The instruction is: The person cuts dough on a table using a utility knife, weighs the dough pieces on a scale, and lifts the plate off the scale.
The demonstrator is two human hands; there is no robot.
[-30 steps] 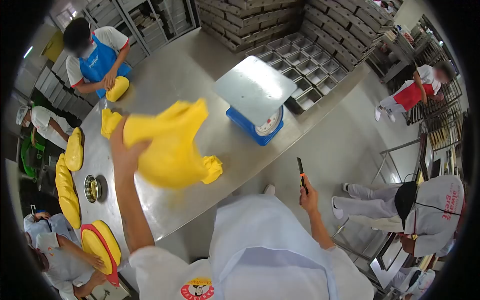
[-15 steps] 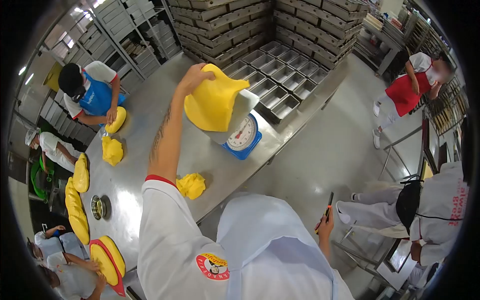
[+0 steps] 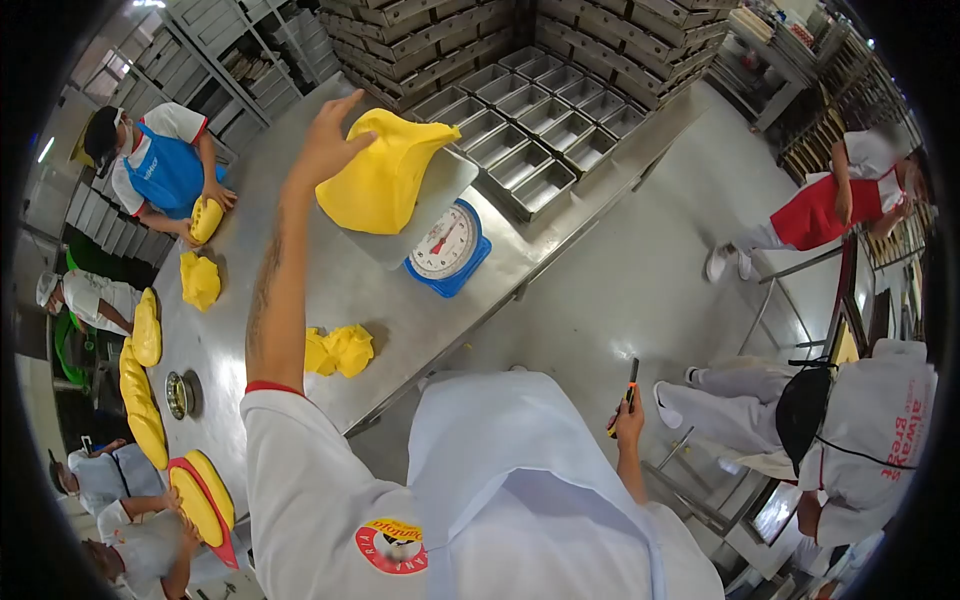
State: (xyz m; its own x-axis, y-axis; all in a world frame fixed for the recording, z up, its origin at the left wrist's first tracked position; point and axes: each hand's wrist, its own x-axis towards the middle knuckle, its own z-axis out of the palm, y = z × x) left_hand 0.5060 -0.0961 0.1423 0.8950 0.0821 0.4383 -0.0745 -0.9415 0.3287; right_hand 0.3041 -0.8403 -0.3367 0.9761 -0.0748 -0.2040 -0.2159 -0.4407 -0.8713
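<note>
My left hand (image 3: 334, 140) is open, fingers spread, with the thumb touching or just above a large yellow dough piece (image 3: 385, 175). The dough lies on the flat metal pan (image 3: 448, 190) of a blue dial scale (image 3: 446, 245), one flap hanging toward the right. In my right hand (image 3: 627, 420), held low over the floor beside the table, is a slim black and orange utility knife (image 3: 632, 380). Torn lumps of yellow dough (image 3: 345, 350) rest on the table below my left forearm.
Metal loaf pans (image 3: 545, 130) stand in rows behind the scale, with stacked pans (image 3: 430, 45) beyond. Across the steel table (image 3: 300, 270) a person in a blue apron (image 3: 165, 170) handles dough. A metal bowl (image 3: 181, 395) and long dough loaves (image 3: 142, 405) lie at left. People stand at right.
My left hand has let go of the dough's upper edge and spread its fingers. The dough has settled onto the scale pan. The view has shifted a little; my right hand still holds the knife.
</note>
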